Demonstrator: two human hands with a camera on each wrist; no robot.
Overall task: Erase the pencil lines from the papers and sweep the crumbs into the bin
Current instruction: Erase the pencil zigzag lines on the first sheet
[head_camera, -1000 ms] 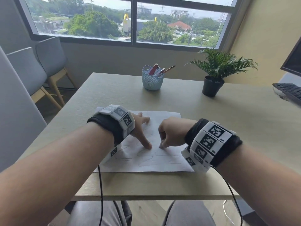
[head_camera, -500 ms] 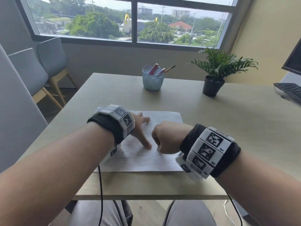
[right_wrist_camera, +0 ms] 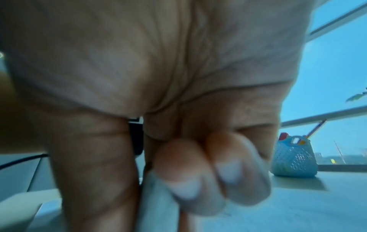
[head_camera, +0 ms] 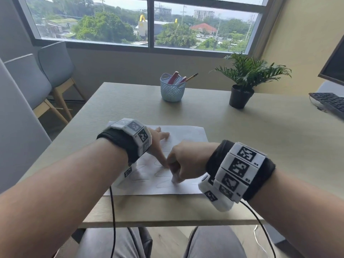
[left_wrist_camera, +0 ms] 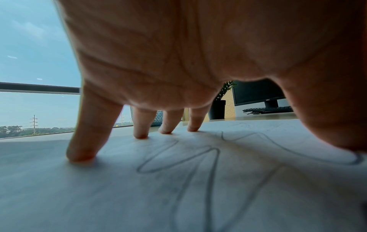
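— What's behind the desk [head_camera: 242, 138]?

— A wide window [head_camera: 149, 21] in a dark frame, daylight on trees and rooftops. Grey wall [head_camera: 130, 66] below it, yellow wall [head_camera: 301, 38] to the right.

— And seating?

— Two grey chairs [head_camera: 54, 64] with wooden legs by the desk's far left corner, on a wood floor [head_camera: 167, 239].

Pale wood-grain surface [head_camera: 242, 138], near edge running straight across. White paper [head_camera: 188, 135] lying flat close to that edge, marked with looping pencil lines [head_camera: 162, 175]. Behind the paper, near the far edge, a light blue basket [head_camera: 172, 90] standing upright. Right of the basket and well apart from it, a black pot [head_camera: 240, 96] holding a green plant. Farther right of the basket, at the frame's border, part of a black keyboard [head_camera: 329, 104].
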